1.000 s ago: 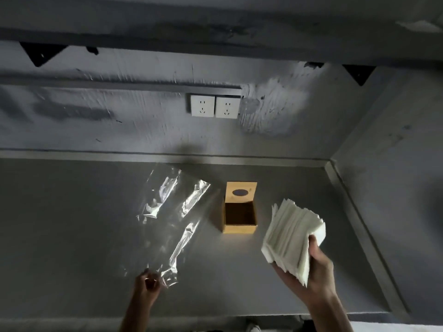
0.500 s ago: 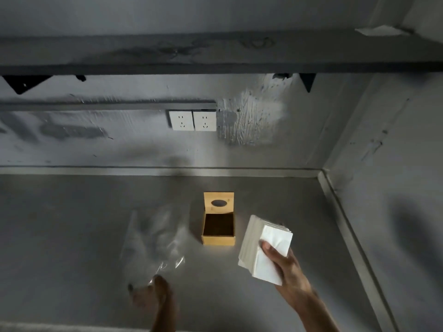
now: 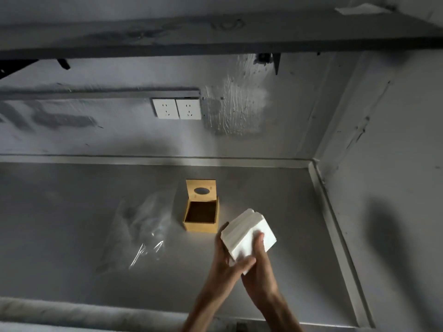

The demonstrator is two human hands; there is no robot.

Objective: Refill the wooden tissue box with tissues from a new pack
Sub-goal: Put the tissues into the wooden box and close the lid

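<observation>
A small wooden tissue box (image 3: 201,226) stands on the grey counter with its hinged lid (image 3: 201,190) tipped up and back, oval slot showing; its inside looks dark and empty. Just right and in front of it I hold a white stack of tissues (image 3: 242,232) above the counter. My left hand (image 3: 225,258) cups the stack from the left and below. My right hand (image 3: 260,267) grips it from the right, fingers over its top. The clear plastic wrapper (image 3: 141,226) lies flat on the counter, left of the box.
The grey counter (image 3: 72,212) ends at a back wall with two white sockets (image 3: 177,109) and a side wall on the right (image 3: 383,188). A dark shelf (image 3: 215,41) runs overhead. The counter's front edge (image 3: 72,312) is near me.
My left hand let go of the plastic wrapper, which now lies on the counter, and came across to the tissue stack. The stack, fanned out before, is squared up and closer to the box.
</observation>
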